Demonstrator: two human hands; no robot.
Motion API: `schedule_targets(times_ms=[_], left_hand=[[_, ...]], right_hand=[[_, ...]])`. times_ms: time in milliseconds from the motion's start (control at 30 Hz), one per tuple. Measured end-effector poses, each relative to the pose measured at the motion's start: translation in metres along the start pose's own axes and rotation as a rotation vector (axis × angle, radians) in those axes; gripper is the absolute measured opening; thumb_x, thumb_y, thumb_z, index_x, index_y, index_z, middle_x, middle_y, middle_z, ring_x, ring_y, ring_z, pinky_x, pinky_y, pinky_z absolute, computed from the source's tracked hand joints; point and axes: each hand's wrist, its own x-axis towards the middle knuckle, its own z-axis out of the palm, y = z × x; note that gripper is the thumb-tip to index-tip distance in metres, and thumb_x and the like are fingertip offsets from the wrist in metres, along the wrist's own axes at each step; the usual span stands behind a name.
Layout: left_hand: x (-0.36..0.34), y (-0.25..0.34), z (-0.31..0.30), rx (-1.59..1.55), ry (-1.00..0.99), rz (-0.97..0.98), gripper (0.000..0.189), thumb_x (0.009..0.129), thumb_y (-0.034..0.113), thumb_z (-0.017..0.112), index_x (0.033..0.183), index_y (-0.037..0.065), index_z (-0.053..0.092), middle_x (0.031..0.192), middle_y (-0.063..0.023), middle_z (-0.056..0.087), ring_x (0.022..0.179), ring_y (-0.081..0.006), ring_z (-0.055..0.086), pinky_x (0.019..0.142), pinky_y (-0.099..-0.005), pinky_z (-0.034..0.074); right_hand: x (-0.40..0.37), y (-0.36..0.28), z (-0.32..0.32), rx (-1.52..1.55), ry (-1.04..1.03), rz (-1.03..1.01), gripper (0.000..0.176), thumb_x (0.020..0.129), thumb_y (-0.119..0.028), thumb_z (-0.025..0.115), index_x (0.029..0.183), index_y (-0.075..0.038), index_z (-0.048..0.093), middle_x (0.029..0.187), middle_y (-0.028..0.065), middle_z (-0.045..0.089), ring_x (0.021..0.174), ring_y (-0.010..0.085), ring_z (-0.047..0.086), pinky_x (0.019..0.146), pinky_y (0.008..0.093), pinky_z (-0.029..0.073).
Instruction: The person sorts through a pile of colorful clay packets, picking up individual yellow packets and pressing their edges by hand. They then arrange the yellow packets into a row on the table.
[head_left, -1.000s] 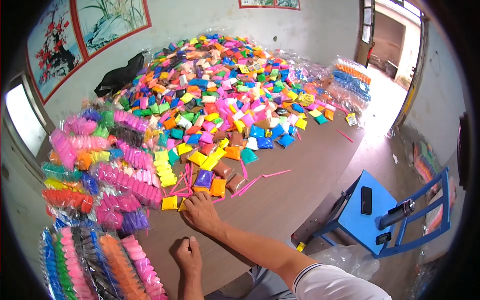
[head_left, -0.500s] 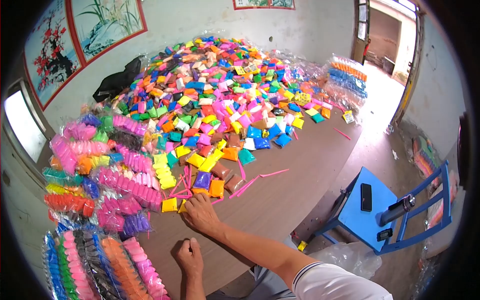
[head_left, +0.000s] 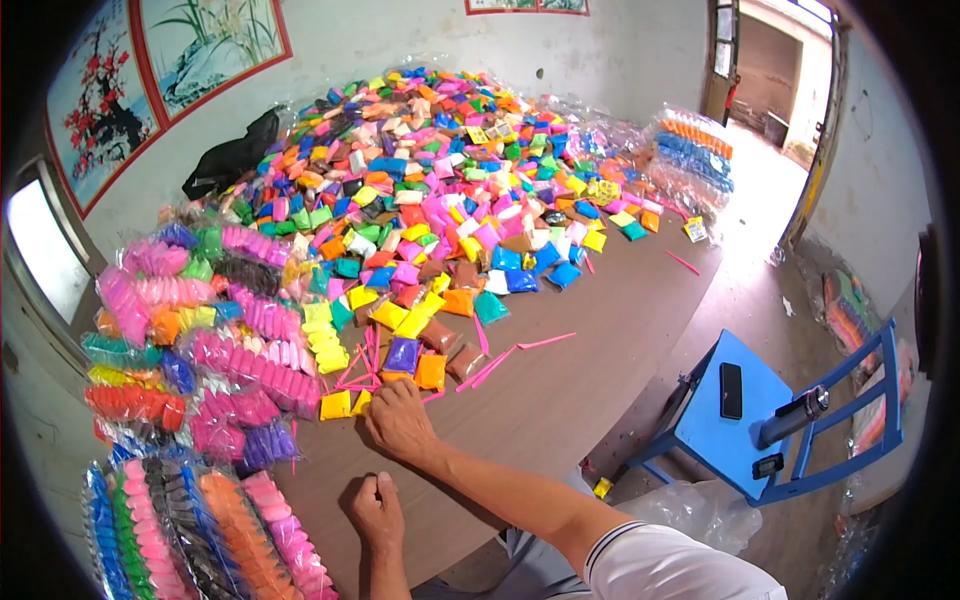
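My right hand [head_left: 400, 418] lies on the brown table [head_left: 560, 390], its fingertips beside a small yellow packet [head_left: 362, 402] and just below an orange packet [head_left: 396, 377]. Its fingers are bent, and what they hold, if anything, is hidden. Nearer the table's front edge rests my left hand [head_left: 379, 508], its fingers curled in with nothing visible in them. Another yellow packet [head_left: 335, 405] lies to the left of my right hand. A purple packet [head_left: 402, 355] and pink plastic sticks [head_left: 490, 366] are beyond it.
A large heap of coloured packets [head_left: 430, 190] covers the table's far part. Bagged rows of packets [head_left: 250, 370] stand at the left. On the right, a blue chair [head_left: 700, 430] holds a phone [head_left: 732, 390] and a dark bottle [head_left: 790, 420].
My right hand has shifted very slightly left. The camera view has moved a little. My left hand stays nearly where it was.
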Motion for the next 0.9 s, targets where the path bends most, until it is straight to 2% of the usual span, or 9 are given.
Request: schedule_targets(times_ms=[167,233,267,333,433,633,767,867,900], left_hand=[[-0.001,0.000,-0.001,0.013,0.007,-0.003,0.032,0.092,0.020,0.057,0.071,-0.003,0.054,0.066,-0.0202,0.054,0.062,-0.0355,0.052,0.059,-0.0444,0.040],[0.000,-0.009,0.001,0.038,0.007,0.030,0.032,0.092,0.020,0.057,0.072,-0.003,0.054,0.067,-0.0202,0.054,0.063,-0.0354,0.053,0.060,-0.0439,0.041],[-0.001,-0.009,0.000,0.042,0.009,0.026,0.032,0.092,0.020,0.057,0.072,-0.003,0.054,0.067,-0.0202,0.054,0.063,-0.0354,0.053,0.060,-0.0439,0.041],[-0.002,-0.007,0.002,0.009,0.005,-0.024,0.031,0.092,0.020,0.057,0.073,-0.004,0.054,0.067,-0.0205,0.055,0.062,-0.0350,0.054,0.060,-0.0435,0.042],[0.000,0.004,-0.003,-0.004,-0.009,-0.041,0.030,0.092,0.020,0.058,0.074,-0.004,0.055,0.067,-0.0205,0.056,0.062,-0.0346,0.055,0.060,-0.0426,0.043],[-0.001,0.002,-0.002,-0.035,-0.002,-0.046,0.029,0.093,0.018,0.058,0.074,-0.003,0.055,0.067,-0.0195,0.056,0.061,-0.0341,0.054,0.060,-0.0420,0.042],[-0.001,0.000,-0.002,-0.027,-0.005,-0.059,0.029,0.093,0.018,0.058,0.073,-0.003,0.054,0.066,-0.0186,0.055,0.061,-0.0329,0.053,0.059,-0.0418,0.042],[-0.001,-0.002,0.000,-0.030,0.010,-0.028,0.031,0.093,0.019,0.058,0.072,-0.003,0.053,0.065,-0.0178,0.053,0.061,-0.0318,0.052,0.059,-0.0416,0.041],[-0.001,-0.001,0.000,-0.041,0.004,-0.043,0.031,0.093,0.019,0.058,0.072,-0.003,0.054,0.065,-0.0182,0.054,0.060,-0.0317,0.051,0.059,-0.0413,0.041]], right_hand=[[-0.001,0.003,0.003,-0.022,0.051,0.049,0.025,0.076,-0.016,0.067,0.092,0.003,0.062,0.103,0.0177,0.060,0.107,0.0347,0.053,0.098,0.0469,0.038],[0.000,0.001,0.001,-0.062,0.050,0.081,0.032,0.076,-0.018,0.067,0.098,0.006,0.062,0.120,0.0232,0.056,0.121,0.0376,0.048,0.106,0.0489,0.033],[0.000,0.001,0.001,-0.057,0.047,0.081,0.032,0.076,-0.018,0.067,0.098,0.006,0.062,0.120,0.0232,0.056,0.121,0.0376,0.048,0.106,0.0489,0.033],[0.001,-0.001,-0.001,-0.096,-0.034,0.044,0.039,0.078,-0.021,0.066,0.102,0.009,0.062,0.130,0.0277,0.050,0.130,0.0408,0.042,0.111,0.0500,0.028],[0.002,-0.004,-0.004,-0.095,-0.089,0.010,0.044,0.083,-0.028,0.065,0.102,0.011,0.062,0.133,0.0297,0.048,0.134,0.0423,0.038,0.113,0.0508,0.025],[-0.001,-0.002,0.006,-0.129,-0.061,-0.037,0.052,0.088,-0.040,0.063,0.102,0.010,0.062,0.136,0.0293,0.047,0.136,0.0416,0.037,0.113,0.0513,0.025],[0.002,-0.003,0.001,-0.117,-0.089,-0.008,0.047,0.087,-0.036,0.066,0.101,0.009,0.060,0.133,0.0290,0.048,0.134,0.0418,0.038,0.113,0.0507,0.026],[0.004,-0.005,-0.006,-0.066,-0.064,0.007,0.040,0.085,-0.030,0.069,0.103,0.004,0.057,0.125,0.0260,0.053,0.127,0.0418,0.043,0.110,0.0534,0.027],[0.003,-0.007,-0.010,0.012,-0.136,0.075,0.038,0.086,-0.029,0.068,0.104,0.002,0.056,0.117,0.0241,0.056,0.120,0.0407,0.048,0.104,0.0521,0.033]])
